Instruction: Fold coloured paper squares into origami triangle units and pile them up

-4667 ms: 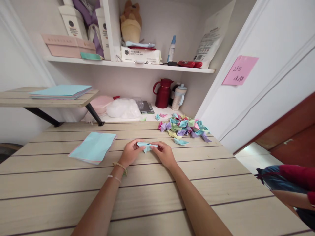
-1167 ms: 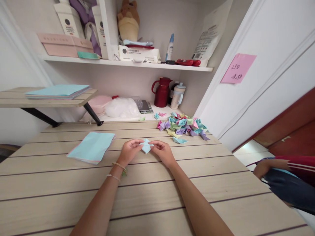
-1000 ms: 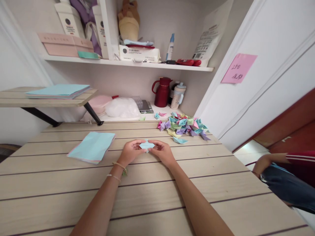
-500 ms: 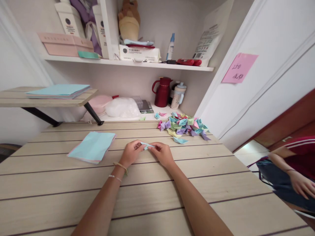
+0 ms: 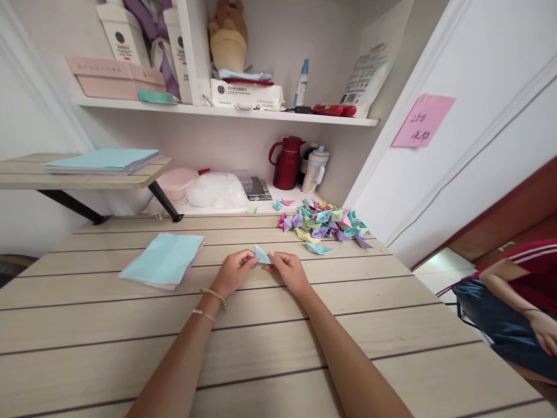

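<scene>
Turned since half a second ago, the folded blue paper now shows as a pointed triangle with one corner up, where it lay as a thin strip between the two hands. At the right edge of the view, another person's hand has shifted slightly too, below a red sleeve with white stripes.

Right hand: its grip is clamped on the paper's right end, thumb in front. Left hand: thumb and fingers are drawn close together at the paper's left edge — whether they pinch it I cannot tell. Both hands are just above the middle of the slatted tabletop, the paper between them.

Beyond the right hand sits a lone blue paper boat, just in front of a heap of multicoloured paper boats. Left of the left hand lies a stack of sheets, pale blue on top — well apart from the fingers.
</scene>
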The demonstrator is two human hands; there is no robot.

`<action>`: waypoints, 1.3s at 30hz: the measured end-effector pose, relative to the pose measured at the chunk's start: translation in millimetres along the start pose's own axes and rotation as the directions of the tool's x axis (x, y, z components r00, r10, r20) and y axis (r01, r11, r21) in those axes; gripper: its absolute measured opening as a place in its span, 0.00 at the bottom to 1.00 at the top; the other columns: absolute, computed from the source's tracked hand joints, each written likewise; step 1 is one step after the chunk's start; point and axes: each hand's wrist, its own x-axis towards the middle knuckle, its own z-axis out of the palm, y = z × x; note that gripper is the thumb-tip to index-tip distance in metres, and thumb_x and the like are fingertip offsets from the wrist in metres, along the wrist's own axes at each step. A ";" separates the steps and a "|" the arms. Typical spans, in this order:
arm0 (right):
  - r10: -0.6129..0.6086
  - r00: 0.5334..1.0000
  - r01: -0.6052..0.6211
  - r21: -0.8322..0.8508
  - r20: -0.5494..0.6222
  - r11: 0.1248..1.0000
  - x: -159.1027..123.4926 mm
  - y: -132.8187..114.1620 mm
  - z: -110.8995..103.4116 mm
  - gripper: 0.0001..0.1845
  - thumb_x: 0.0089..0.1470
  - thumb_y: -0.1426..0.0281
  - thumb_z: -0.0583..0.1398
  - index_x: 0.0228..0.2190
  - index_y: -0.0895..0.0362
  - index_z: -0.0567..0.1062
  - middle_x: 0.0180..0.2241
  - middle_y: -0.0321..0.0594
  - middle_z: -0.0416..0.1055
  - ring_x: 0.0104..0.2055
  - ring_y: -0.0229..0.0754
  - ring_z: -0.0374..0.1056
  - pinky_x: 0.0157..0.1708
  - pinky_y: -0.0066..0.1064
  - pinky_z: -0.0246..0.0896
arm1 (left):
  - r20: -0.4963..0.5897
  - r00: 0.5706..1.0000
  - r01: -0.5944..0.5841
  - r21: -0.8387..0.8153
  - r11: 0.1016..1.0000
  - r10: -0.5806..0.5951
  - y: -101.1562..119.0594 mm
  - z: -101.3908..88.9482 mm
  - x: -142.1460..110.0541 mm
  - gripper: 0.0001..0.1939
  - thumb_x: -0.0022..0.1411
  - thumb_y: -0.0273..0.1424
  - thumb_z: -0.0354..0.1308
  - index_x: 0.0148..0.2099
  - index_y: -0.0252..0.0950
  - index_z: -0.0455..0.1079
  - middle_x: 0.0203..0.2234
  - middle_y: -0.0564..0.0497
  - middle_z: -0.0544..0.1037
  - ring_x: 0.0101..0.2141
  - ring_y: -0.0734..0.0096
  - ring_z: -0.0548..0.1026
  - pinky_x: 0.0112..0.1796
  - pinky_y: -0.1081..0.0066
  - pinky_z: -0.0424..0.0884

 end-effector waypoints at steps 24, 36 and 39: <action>0.015 0.997 -0.037 0.280 0.079 0.959 0.8 0.8 0.7 0.14 0.49 0.61 0.57 0.34 0.57 0.76 0.25 0.37 0.71 0.25 0.36 0.65 0.27 0.28 0.62 | 0.027 0.997 0.077 -0.194 0.978 -0.074 -1.5 -1.2 2.7 0.08 0.53 0.33 0.57 0.34 0.33 0.71 0.26 0.50 0.76 0.29 0.72 0.73 0.35 0.72 0.68; -0.074 0.997 0.074 0.014 0.035 0.997 -0.9 6.5 3.3 0.17 0.45 0.72 0.57 0.40 0.58 0.74 0.19 0.33 0.70 0.22 0.36 0.66 0.25 0.25 0.61 | 0.022 0.996 0.088 -0.222 0.971 -0.086 -0.8 -1.3 3.4 0.10 0.54 0.33 0.56 0.35 0.33 0.71 0.28 0.50 0.76 0.30 0.72 0.73 0.35 0.72 0.69; -0.139 0.990 0.138 -0.095 -0.004 0.986 -2.7 5.2 3.4 0.16 0.47 0.73 0.55 0.39 0.56 0.76 0.24 0.36 0.74 0.24 0.38 0.67 0.26 0.27 0.63 | 0.033 0.994 0.109 -0.238 0.965 -0.104 -0.2 -0.5 2.8 0.11 0.53 0.33 0.57 0.38 0.33 0.71 0.28 0.49 0.77 0.30 0.71 0.73 0.34 0.71 0.69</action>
